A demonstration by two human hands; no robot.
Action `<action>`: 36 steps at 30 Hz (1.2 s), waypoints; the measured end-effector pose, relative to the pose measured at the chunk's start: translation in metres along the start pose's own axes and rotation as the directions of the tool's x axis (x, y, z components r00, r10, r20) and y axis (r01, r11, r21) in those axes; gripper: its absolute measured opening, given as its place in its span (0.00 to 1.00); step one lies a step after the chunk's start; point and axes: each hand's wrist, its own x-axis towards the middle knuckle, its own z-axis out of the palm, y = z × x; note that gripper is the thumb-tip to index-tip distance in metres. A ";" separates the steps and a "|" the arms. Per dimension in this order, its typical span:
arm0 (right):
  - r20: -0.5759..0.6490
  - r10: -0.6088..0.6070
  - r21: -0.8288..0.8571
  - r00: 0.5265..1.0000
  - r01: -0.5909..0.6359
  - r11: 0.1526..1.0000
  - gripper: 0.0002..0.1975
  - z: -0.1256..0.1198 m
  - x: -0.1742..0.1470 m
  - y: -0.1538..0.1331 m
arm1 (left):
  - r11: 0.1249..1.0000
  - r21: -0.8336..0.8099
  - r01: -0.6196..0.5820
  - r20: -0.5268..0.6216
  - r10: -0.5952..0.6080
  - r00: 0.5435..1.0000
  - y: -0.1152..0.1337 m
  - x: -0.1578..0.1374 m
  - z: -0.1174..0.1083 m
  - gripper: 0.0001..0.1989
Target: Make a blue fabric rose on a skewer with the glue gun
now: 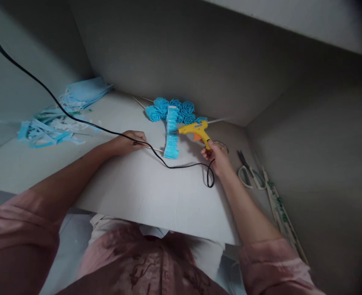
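My right hand point(216, 155) is closed round the handle of a yellow glue gun point(196, 128) with an orange trigger. Its nozzle points left, at or just over a long pleated strip of blue material point(171, 137) lying on the table. A thin wooden stick point(154, 149) runs from my left hand point(132, 141) to the lower end of the strip. The left fingers are closed on that stick. Just behind the strip lie several blue rolled flowers point(168, 108), some with sticks showing. The glue gun's black cord point(181, 166) passes in front of the strip and over my left hand.
Blue face masks point(87, 90) are stacked at the back left, with cut scraps point(50, 125) in front. Scissors point(250, 174) and a bundle of sticks point(281, 209) lie at the right. A roll of tape point(222, 145) is partly behind my right hand. Walls enclose the white table point(144, 188).
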 end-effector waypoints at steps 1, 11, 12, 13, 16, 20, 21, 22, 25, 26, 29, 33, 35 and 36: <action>-0.010 -0.011 -0.020 1.000 0.011 1.000 0.23 -0.001 0.000 0.000 | 1.000 -0.006 0.011 -0.003 -0.011 1.000 0.001 0.000 0.000 0.19; 0.028 -0.135 -0.170 0.990 0.138 0.976 0.18 -0.012 0.006 0.005 | 0.997 0.010 0.080 -0.026 -0.080 0.996 0.004 0.001 0.002 0.22; 0.036 -0.136 -0.168 0.990 0.140 0.976 0.17 -0.013 0.006 0.006 | 0.996 0.014 0.083 -0.029 -0.082 0.996 0.004 0.001 0.002 0.21; 0.043 -0.136 -0.166 0.990 0.142 0.976 0.17 -0.013 0.006 0.006 | 0.996 0.015 0.086 -0.030 -0.085 0.996 0.004 0.001 0.002 0.21; 0.069 -0.141 -0.172 0.988 0.151 0.973 0.17 -0.012 0.004 0.006 | 0.997 0.018 0.077 -0.021 -0.077 0.997 0.004 0.000 0.002 0.20; 0.086 -0.152 -0.190 0.985 0.166 0.968 0.16 -0.011 0.004 0.006 | 0.998 0.025 0.065 -0.021 -0.065 0.998 0.002 0.000 0.002 0.19; 0.086 -0.152 -0.198 0.985 0.166 0.966 0.16 -0.011 0.004 0.007 | 0.998 0.024 0.062 -0.024 -0.062 0.998 0.001 0.000 0.003 0.19; 0.083 -0.151 -0.210 0.985 0.166 0.963 0.16 -0.011 0.004 0.007 | 0.998 0.023 0.058 -0.027 -0.058 0.998 0.000 0.000 0.003 0.19; 0.065 -0.147 -0.247 0.987 0.159 0.956 0.15 -0.010 0.005 0.007 | 0.999 0.024 0.037 -0.030 -0.036 0.999 -0.002 0.000 0.003 0.19; 0.056 -0.147 -0.244 0.988 0.156 0.957 0.15 -0.010 0.005 0.007 | 0.999 0.027 0.030 -0.031 -0.029 0.999 -0.002 0.000 0.003 0.19; 0.029 -0.155 -0.174 0.988 0.157 0.972 0.17 -0.009 0.004 0.005 | 0.999 0.036 0.030 -0.040 -0.028 0.999 -0.002 0.000 0.004 0.18; 0.038 -0.162 -0.147 0.986 0.166 0.975 0.18 -0.008 0.003 0.003 | 0.999 0.044 0.031 -0.042 -0.030 0.999 -0.003 0.000 0.005 0.18; 0.070 -0.153 -0.199 0.986 0.164 0.966 0.17 -0.007 0.002 0.004 | 0.999 0.047 0.022 -0.043 -0.020 0.999 -0.003 0.000 0.005 0.18; 0.079 -0.147 -0.219 0.986 0.161 0.962 0.16 -0.006 0.002 0.004 | 0.999 0.048 0.019 -0.042 -0.017 0.999 -0.003 0.000 0.005 0.18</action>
